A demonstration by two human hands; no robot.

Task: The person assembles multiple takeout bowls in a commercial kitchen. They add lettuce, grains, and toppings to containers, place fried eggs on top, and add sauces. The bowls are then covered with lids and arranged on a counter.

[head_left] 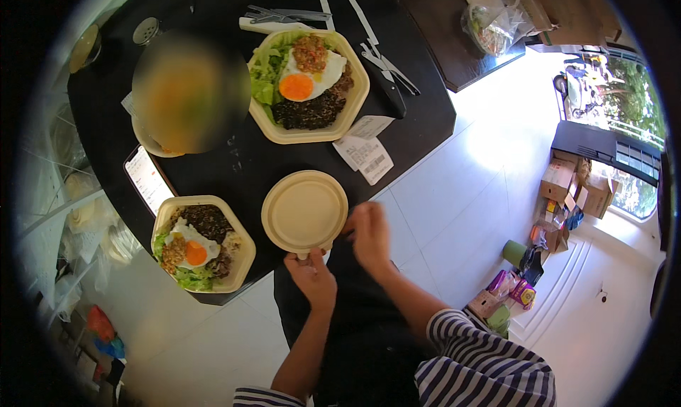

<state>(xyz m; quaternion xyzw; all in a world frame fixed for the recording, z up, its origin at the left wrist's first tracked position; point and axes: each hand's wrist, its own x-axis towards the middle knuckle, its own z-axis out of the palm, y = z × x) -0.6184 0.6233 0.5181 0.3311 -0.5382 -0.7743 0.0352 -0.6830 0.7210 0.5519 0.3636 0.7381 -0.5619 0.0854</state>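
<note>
A round beige lidded bowl (305,210) is at the table's near edge. Its lower rim is pinched by my left hand (312,278), with thumb and fingers by the lid's tab. Curled close to the bowl's right rim is my right hand (369,238); motion smears its fingers, so I cannot tell whether they touch it. To the left sits an open hexagonal container (248,254) of fried egg, lettuce and dark seaweed topping. A larger, similar hexagonal container (360,98) stands farther back. Between the bowl and this container lies a printed paper slip (365,151).
A phone (149,180) with a lit screen lies at left, near a badly blurred bowl (188,98). Scissors (386,73), a black-handled knife (392,98) and other utensils (284,14) lie toward the back. Boxes (560,176) stand on the floor at right.
</note>
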